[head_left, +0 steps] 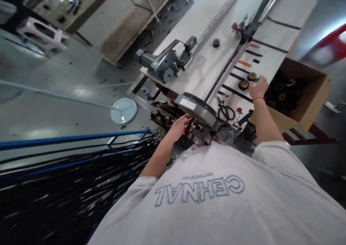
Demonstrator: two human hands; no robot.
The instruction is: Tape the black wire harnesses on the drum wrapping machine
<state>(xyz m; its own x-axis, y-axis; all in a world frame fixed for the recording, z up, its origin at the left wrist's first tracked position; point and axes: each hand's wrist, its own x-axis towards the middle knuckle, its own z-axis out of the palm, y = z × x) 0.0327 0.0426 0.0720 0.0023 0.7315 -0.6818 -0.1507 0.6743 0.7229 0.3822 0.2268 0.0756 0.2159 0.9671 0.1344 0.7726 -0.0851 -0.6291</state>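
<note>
My left hand (178,128) has its fingers closed round a black cable-like strip (190,127), beside the grey round machine head (196,110) at the table's near end. Over the table's right edge reaches my right hand (258,88), fingers stretched and apart. A small green round piece (257,79) lies at its fingertips, and whether they touch it is hard to tell. Two rolls of black tape, a farther roll (252,76) and a nearer roll (243,84), sit just left of that hand. Black-handled scissors (225,110) lie between my hands.
A cardboard box (310,101) of black rolls stands right of the white table (201,70). A motor unit (167,66) sits at the table's left edge. Black cables hang on a blue rack (81,140) to the left, near a round pale base (123,110) on the floor.
</note>
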